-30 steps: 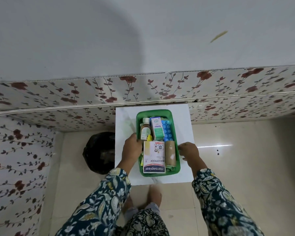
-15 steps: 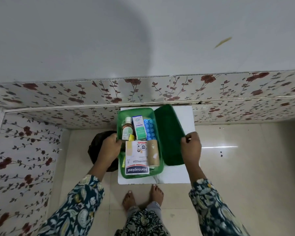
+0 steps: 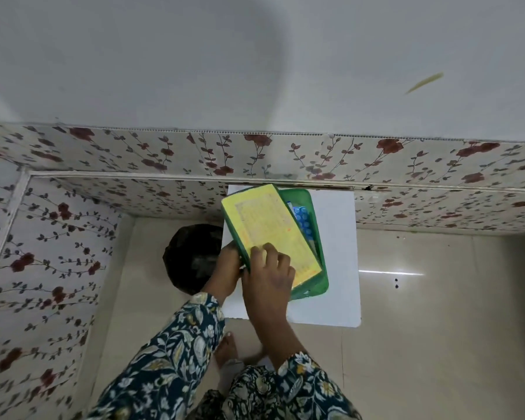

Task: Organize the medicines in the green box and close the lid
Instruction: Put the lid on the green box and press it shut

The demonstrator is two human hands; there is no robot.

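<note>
The green box [image 3: 311, 237] sits on a white board [image 3: 337, 268] that lies on the floor against a flower-patterned wall panel [image 3: 255, 153]. Its lid [image 3: 270, 234], green at the edge and with a yellow printed face turned up, lies tilted over the box: the lid's left edge stands higher and hangs out past the box's left side, while its right edge dips toward the inside, so the box is only partly covered. In the open strip along the right of the lid, a blue blister strip of tablets [image 3: 300, 219] shows inside the box, and a bit of another pack shows just beyond it; the rest of the contents are hidden under the lid. Both hands meet at the lid's near left corner. The right hand [image 3: 269, 281] lies on top there, fingers curled down onto the yellow face and pressing on it, its wrist crossing over the near end of the box. The left hand [image 3: 226, 271] is just to the left of that grip, below and beside it, its fingers closed around the lid's green edge, though how far they wrap under cannot be made out. Right of the grip, the near right corner of the box stands free of the lid. Left of the hands, off the board, a dark round object [image 3: 191, 256] rests on the pale tiled floor [image 3: 437, 313]. Nearer than the grip, patterned dark sleeves [image 3: 170, 359] cover both forearms, and bare toes [image 3: 225, 350] show on the floor between them.
</note>
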